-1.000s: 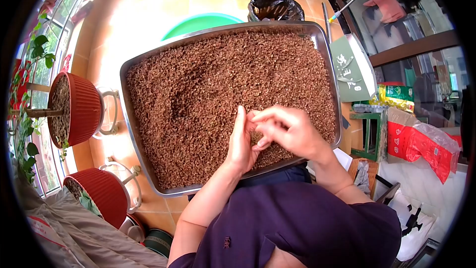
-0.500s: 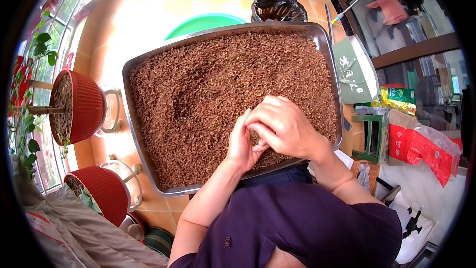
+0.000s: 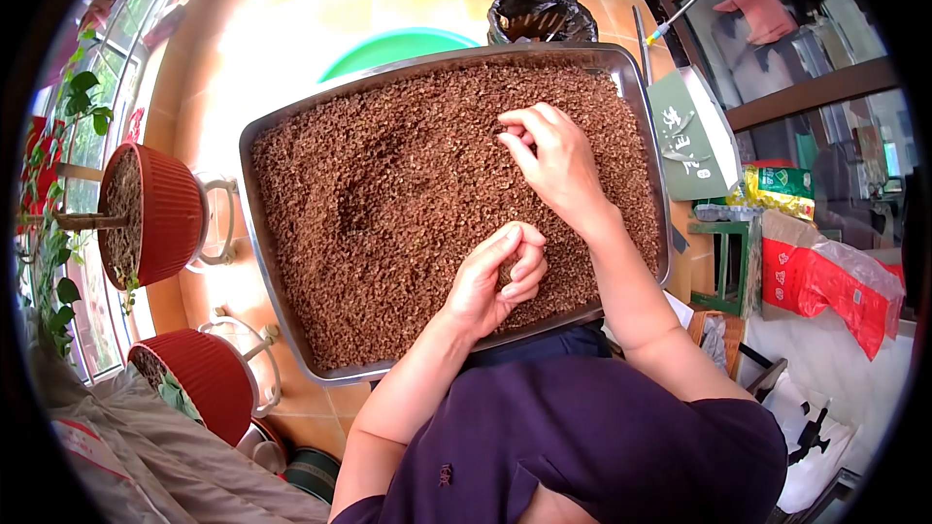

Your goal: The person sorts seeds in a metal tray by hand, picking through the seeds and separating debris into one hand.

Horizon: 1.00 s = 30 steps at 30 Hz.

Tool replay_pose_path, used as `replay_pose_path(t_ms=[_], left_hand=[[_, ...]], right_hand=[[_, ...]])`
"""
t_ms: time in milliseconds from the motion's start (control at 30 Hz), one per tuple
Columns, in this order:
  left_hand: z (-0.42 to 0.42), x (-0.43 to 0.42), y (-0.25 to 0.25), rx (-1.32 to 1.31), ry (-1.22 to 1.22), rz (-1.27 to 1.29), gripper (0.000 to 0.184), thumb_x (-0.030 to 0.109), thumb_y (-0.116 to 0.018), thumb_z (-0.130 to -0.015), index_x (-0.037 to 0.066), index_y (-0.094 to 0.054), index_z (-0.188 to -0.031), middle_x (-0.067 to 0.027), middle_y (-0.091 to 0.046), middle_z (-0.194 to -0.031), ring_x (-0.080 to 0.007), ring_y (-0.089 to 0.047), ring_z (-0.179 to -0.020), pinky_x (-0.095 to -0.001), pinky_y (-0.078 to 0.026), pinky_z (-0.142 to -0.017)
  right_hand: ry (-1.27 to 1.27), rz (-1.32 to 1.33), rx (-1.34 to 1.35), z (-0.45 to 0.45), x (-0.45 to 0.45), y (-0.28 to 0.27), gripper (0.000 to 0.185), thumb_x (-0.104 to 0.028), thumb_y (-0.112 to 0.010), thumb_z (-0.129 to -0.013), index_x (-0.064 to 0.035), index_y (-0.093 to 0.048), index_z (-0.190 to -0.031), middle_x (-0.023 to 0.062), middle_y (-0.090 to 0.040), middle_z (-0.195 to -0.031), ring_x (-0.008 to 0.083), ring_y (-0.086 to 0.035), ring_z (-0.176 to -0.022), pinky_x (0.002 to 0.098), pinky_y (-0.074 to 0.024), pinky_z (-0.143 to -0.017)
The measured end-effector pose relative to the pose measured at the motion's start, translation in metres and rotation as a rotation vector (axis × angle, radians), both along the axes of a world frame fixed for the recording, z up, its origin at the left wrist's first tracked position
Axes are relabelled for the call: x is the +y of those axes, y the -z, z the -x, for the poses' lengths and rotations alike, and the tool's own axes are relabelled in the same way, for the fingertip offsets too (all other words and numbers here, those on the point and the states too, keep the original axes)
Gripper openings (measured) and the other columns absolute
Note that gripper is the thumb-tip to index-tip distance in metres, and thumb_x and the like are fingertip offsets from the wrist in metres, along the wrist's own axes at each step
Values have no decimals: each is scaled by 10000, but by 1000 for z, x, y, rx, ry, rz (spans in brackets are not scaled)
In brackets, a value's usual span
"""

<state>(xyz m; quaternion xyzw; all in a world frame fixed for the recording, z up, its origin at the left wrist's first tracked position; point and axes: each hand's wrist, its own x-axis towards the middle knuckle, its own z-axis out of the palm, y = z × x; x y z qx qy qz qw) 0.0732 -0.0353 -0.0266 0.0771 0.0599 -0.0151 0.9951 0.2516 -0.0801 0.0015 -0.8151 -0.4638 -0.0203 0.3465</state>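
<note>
Brown flakes (image 3: 388,194) lie below — left grip (image 3: 495,278) curled, right grip (image 3: 555,155) (bent) ahead.

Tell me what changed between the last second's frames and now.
The right hand parted from the left hand, moving forward over the brown flakes; the left hand curled inward. Whether either took or released anything is unclear. The metal tray and the left hand's position stayed about the same.

Brown granular material (image 3: 427,160) lies in the rectangular silver metal tray (image 3: 351,373). Left of tray: two round red pots (image 3: 175,218). Behind tray: round black plastic-lined bin (image 3: 577,25).
</note>
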Motion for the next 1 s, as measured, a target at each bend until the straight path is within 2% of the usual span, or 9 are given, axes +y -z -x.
replay_pose_path(t_ms=[100, 200, 333, 433, 467, 567, 667, 900, 1000], left_hand=[[0, 0, -5, 10, 34, -41, 289, 269, -448, -1123, 35, -616, -1141, 13, -427, -691, -64, -356, -536, -191, -289, -455], [0, 0, -1, -23, 31, -31, 284, 255, -461, -1118, 23, -612, -1178, 12, -432, -694, -62, -357, -540, -193, -286, -455], [0, -1, -1, -35, 35, -38, 284, 255, -462, -1118, 19, -608, -1178, 12, -428, -686, -65, -358, -543, -195, -284, -458], [1, -2, 0, -43, 61, -37, 285, 256, -459, -1118, 18, -607, -1173, 12, -428, -684, -65, -354, -544, -195, -279, -462], [1, -2, 0, -42, 70, -37, 285, 256, -459, -1118, 18, -607, -1171, 12, -429, -683, -65, -352, -545, -195, -277, -463], [2, -2, -1, -42, 81, -29, 285, 258, -459, -1117, 17, -605, -1161, 12, -429, -684, -64, -350, -547, -197, -272, -465], [2, -2, 3, -72, 72, -28, 303, 269, -445, -1126, 13, -593, -1194, 19, -421, -695, -58, -366, -557, -190, -287, -478], [1, -1, 1, -57, 42, -14, 277, 250, -463, -1115, 18, -605, -1163, 11, -433, -686, -65, -357, -549, -197, -285, -464], [1, -1, 1, -60, 45, -7, 276, 248, -462, -1115, 18, -606, -1165, 10, -435, -686, -65, -360, -550, -197, -285, -464]], right_hand=[[-41, 32, -147, -3, 11, 17, 78, -132, -734, -902, -74, -694, -935, 88, -638, -892, 284, -643, -908, 415, -532, -802], [-101, 65, -84, 8, 8, 9, 75, -127, -723, -909, -68, -678, -906, 78, -637, -859, 271, -642, -866, 401, -523, -762], [-69, -72, 320, 10, -5, -2, 64, -84, -706, -916, -48, -654, -914, 79, -654, -833, 217, -634, -727, 355, -510, -675], [-63, -174, 732, 0, -19, 0, 64, -94, -661, -989, -43, -627, -974, 23, -673, -887, 115, -640, -799, 283, -516, -691], [-97, -193, 807, -5, -25, -1, 61, -90, -636, -1018, -44, -597, -1029, 32, -677, -941, 76, -644, -874, 217, -506, -696], [-62, -207, 1117, -8, -32, -11, 55, -95, -617, -1030, -48, -595, -1014, 66, -689, -994, 81, -654, -885, 215, -523, -700], [-84, -275, 1033, -4, -30, -3, 45, -73, -602, -1031, -47, -569, -1017, 69, -687, -1004, 71, -641, -819, 207, -516, -656], [-20, -176, 816, 1, -22, 2, 72, -30, -594, -1022, -40, -524, -1010, 84, -684, -1005, 45, -580, -671, 189, -497, -572], [-1, -154, 635, 2, -21, 1, 87, -10, -618, -999, -26, -536, -973, 40, -673, -882, 39, -587, -698, 206, -486, -581]])
